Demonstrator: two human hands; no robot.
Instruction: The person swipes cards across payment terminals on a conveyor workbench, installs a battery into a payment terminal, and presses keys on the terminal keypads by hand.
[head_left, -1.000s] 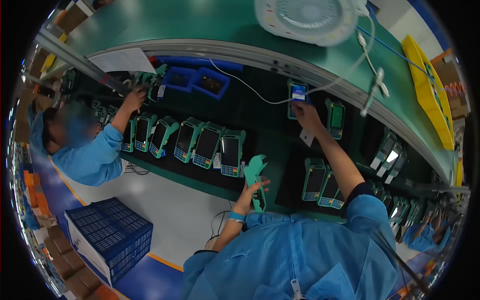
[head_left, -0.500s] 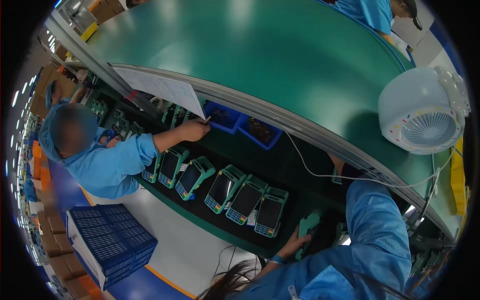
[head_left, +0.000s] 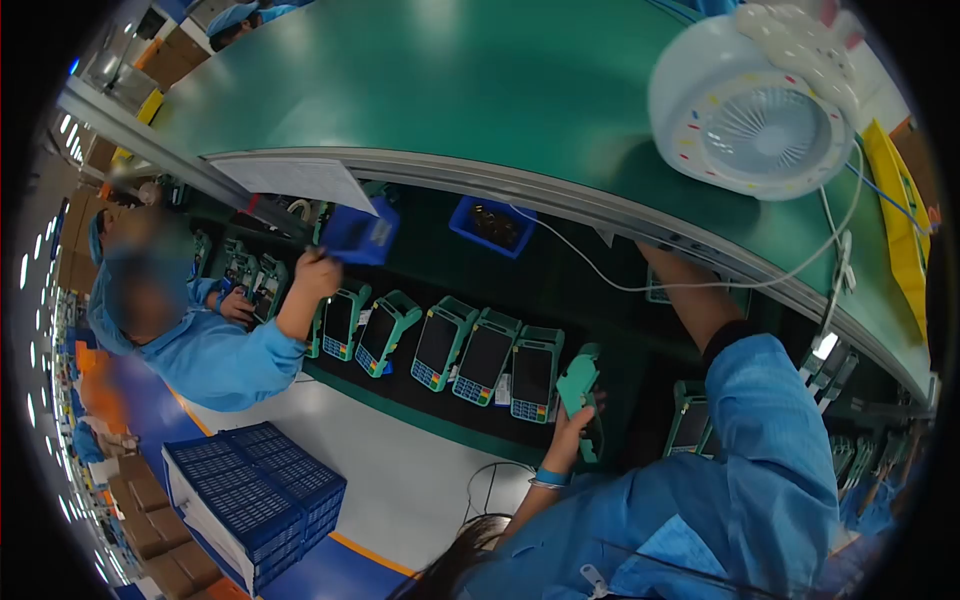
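Note:
My left hand (head_left: 568,440) is closed round a green-cased payment terminal (head_left: 578,385), held on edge above the dark work surface. Only a narrow side of it faces me. To its left stands a row of several payment terminals (head_left: 537,378), leaning with dark screens and coloured keypads up. My right forearm (head_left: 690,290) reaches under the metal shelf rail, and the hand itself is hidden there. Close to that forearm, part of another terminal (head_left: 658,287) shows under the rail. A further terminal (head_left: 690,420) lies by my right sleeve.
Overhead is a green shelf (head_left: 450,90) carrying a white fan (head_left: 755,115) with a dangling cable (head_left: 640,288). Blue bins (head_left: 375,238) (head_left: 492,243) sit beneath. A co-worker (head_left: 215,345) works at left, one hand raised. Blue crates (head_left: 255,490) stand on the floor.
My left hand has lifted the terminal up and leftward, nearer the row. The left blue bin has shifted left, away from the other bin. The co-worker's raised hand has moved left. My view has shifted.

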